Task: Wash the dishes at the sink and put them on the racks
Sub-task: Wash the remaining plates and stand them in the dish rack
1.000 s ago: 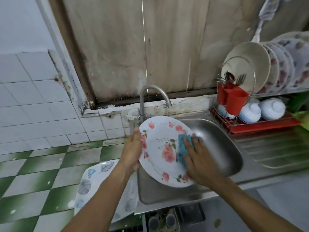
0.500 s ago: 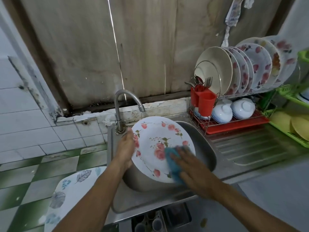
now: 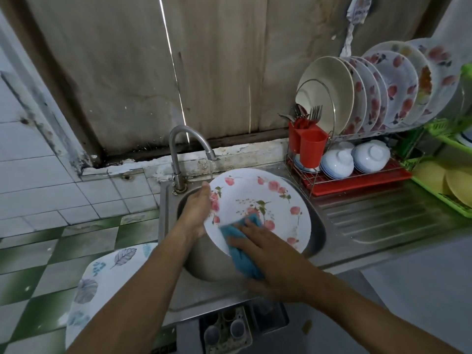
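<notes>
White round plate (image 3: 260, 205), pink flower print on rim and centre. It sits over the sink (image 3: 318, 226) bowl, tilted, face up toward the person, far rim under the tap (image 3: 178, 149) stream. Round, so no long axis. Left hand (image 3: 196, 213) grips the left rim, thumb on the face, the other fingers hidden behind. Right hand (image 3: 275, 261) lies flat, fingers (image 3: 245, 226) spread, pressing a blue cloth (image 3: 242, 254) on the plate's near edge. Well right of those fingers: rack (image 3: 357, 175) with plates on edge.
</notes>
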